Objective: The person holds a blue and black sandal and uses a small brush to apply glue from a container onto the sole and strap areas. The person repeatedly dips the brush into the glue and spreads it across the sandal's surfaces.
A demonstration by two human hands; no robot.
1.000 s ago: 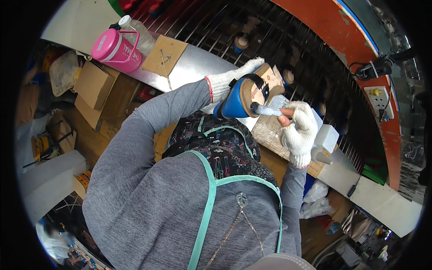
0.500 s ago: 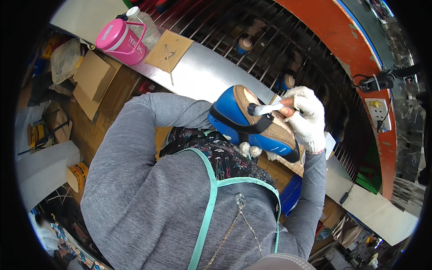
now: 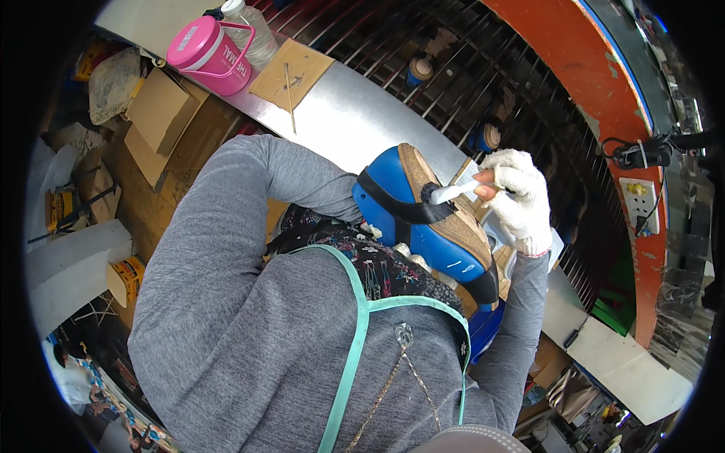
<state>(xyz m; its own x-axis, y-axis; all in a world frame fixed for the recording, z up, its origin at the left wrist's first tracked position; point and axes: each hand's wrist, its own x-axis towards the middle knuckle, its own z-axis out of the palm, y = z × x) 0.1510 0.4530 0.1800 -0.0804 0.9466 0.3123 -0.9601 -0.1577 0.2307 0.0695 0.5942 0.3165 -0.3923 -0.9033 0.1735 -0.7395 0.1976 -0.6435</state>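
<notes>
A blue shoe last [image 3: 385, 181] with black straps and a brown, cork-like sole lies tilted in front of me, its sole side facing up. Below its near edge show a few white-gloved fingertips of my left hand [image 3: 420, 263], closed on the last from underneath; the rest of that hand is hidden. Between the bare thumb and fingertip of my right hand [image 3: 517, 196], in a white fingerless-tipped glove, is a white-handled brush [image 3: 455, 192]. Its dark bristles touch the sole beside the black strap.
Beyond the metal ledge [image 3: 332, 113] runs a rack of bars [image 3: 393, 45] with more blue lasts [image 3: 420, 71] on it. On the ledge are a pink jug [image 3: 211, 57], a clear bottle [image 3: 257, 38] and cardboard [image 3: 302, 72] with a thin stick. An orange frame [image 3: 604, 98] curves at right.
The brush has moved slightly down and right along the sole, its bristles now pressed to it. The last has turned a little, its toe end lower.
</notes>
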